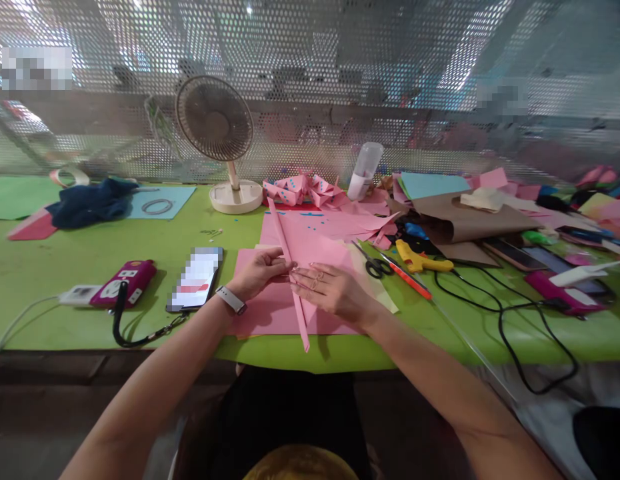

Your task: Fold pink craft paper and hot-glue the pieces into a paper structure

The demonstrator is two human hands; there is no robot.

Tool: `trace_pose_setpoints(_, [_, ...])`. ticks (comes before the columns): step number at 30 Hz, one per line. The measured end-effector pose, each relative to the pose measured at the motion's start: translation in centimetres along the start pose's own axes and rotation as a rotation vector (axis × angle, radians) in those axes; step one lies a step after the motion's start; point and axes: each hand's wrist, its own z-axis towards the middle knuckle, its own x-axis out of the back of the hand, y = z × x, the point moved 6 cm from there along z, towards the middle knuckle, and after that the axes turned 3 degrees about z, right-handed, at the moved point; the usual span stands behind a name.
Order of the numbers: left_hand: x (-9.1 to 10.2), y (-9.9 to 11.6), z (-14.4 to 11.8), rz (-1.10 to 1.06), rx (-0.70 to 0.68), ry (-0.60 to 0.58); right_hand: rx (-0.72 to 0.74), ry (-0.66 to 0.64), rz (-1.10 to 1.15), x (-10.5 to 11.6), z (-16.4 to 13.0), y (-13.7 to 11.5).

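The rolled pink paper strip (291, 270) runs lengthwise away from the person, slightly aslant, from the counter's (90, 253) near edge toward the fan (217, 133), passing between both hands. The left hand (260, 272) pinches its middle from the left, the right hand (329, 288) presses fingers flat against it; it is narrow, creased, lying on pink sheets (270, 310).

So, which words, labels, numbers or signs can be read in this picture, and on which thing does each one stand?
No text can be read.
Black smartphone left of the left hand: screen blurred out.
Magenta device with white panels: markings too small to read.
Folded pink paper shapes by the white desk fan: blue dots only, no letters.
Pink paper roll under the right hand: plain.
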Motion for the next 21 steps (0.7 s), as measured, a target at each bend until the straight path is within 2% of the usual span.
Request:
trace_pose_setpoints(9, [-0.58, 0.08, -0.17, 0.029, -0.008, -0.037, -0.005, 0.049, 0.008, 0.17, 0.03, -0.23])
trace_pose_setpoints(15, [-0.60, 0.29, -0.17, 0.085, -0.079, -0.031, -0.009, 0.086, 0.017, 0.44, 0.16, -0.36])
trace_pose_setpoints(21, [-0.66, 0.35, -0.23, 0.095, -0.084, -0.048, -0.019, 0.111, 0.010, 0.62, 0.35, -0.60])
